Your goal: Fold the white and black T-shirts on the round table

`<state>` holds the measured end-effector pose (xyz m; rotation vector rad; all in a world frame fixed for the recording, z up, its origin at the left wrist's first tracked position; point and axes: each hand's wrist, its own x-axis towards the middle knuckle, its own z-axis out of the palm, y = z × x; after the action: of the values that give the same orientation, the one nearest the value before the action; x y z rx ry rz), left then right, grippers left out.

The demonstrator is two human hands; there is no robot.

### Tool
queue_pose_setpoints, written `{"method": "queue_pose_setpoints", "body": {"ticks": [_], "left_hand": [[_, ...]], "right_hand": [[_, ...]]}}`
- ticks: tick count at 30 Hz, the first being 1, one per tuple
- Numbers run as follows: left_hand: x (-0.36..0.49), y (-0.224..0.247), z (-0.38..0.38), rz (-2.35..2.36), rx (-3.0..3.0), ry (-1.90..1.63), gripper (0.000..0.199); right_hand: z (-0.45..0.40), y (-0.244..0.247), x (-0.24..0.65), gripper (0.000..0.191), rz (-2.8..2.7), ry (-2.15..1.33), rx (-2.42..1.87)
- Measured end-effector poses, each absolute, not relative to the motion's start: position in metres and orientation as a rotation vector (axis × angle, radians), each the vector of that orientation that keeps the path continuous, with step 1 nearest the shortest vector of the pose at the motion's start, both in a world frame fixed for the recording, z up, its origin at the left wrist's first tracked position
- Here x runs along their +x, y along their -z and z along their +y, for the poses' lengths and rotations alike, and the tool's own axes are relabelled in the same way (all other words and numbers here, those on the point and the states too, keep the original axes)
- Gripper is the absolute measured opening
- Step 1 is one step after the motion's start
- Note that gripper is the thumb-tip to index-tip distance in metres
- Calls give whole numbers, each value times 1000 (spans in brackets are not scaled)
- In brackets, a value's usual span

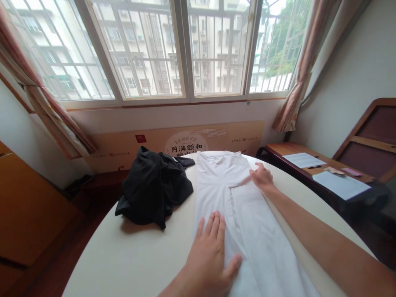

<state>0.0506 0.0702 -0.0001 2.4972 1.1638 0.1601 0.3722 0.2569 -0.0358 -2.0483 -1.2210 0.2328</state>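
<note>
White trousers (pixel 260 222) lie lengthwise on the round cream table (pixel 130 260), waistband at the far edge and legs running toward me. My left hand (pixel 210 251) rests flat on the near left part of the cloth, its fingers stretched and thumb apart. Farther off, my right hand (pixel 261 176) is at the right edge of the trousers below the waistband, fingers bent, pinching the white cloth there. Creases run from that hand toward the middle. To the left of the trousers sits a crumpled black garment (pixel 151 185).
Behind the table, a printed cardboard panel (pixel 244 136) leans under the barred windows. A wooden side table (pixel 278 149) with papers (pixel 340 185) stands at the right, beside a brown chair-like frame (pixel 355 134). Curtains (pixel 297 99) hang at both sides. An orange-brown cabinet (pixel 27 206) is at the left.
</note>
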Motion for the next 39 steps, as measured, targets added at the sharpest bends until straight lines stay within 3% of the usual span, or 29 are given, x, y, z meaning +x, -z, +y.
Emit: {"method": "queue_pose_setpoints", "body": {"ticks": [7,11,16,23,34,39], "left_hand": [[57,-14,69,1218,2512,-2,89],[59,-15,69,1219,2520,21,89],[58,-13,69,1219,2521,-15,88],[58,-15,66,1217,2517,-32,88],[57,-11,66,1232,2539,5,90],[57,-9,67,1227,2552,-22,89]], "right_hand": [[263,45,386,62,-1233,-517,-1677],[261,49,389,52,-1238,-663,-1524],[254,47,392,52,-1236,-510,-1557],[252,40,382,18,-1492,-254,-1921],[252,43,380,27,-1465,2,-2069],[250,44,374,32,-1552,245,-1837]]}}
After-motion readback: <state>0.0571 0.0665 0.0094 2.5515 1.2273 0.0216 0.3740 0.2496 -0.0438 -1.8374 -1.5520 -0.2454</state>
